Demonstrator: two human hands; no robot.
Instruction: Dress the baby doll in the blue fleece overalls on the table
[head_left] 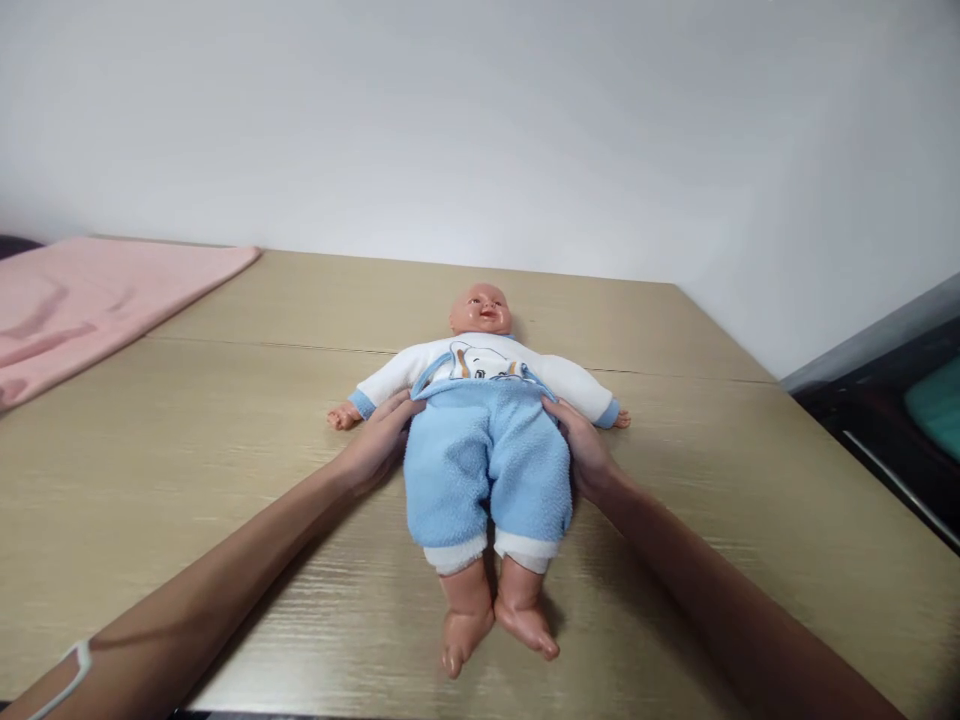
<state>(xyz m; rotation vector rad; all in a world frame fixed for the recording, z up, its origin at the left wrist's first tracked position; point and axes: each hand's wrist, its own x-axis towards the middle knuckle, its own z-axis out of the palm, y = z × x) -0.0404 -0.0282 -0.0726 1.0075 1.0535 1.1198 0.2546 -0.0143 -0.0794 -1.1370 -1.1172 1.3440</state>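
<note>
A baby doll (pixel 480 310) lies on its back, head away from me and bare feet toward me. It wears a white top (pixel 570 384) with blue cuffs and an animal print, and light blue fleece pants (pixel 450 470) with white ankle bands. At the waistband's left side, my left hand (pixel 380 440) grips the pants, thumb on top and the other fingers hidden underneath. On the opposite side my right hand (pixel 585 445) holds the waistband the same way. Blue straps run from the waistband up over the top.
The doll rests on a wooden table (pixel 262 430) with a seam across it. A pink cloth (pixel 97 300) lies at the far left. Behind is a pale wall (pixel 450 130). Beyond the right edge stands a black object (pixel 870 410) with a green part.
</note>
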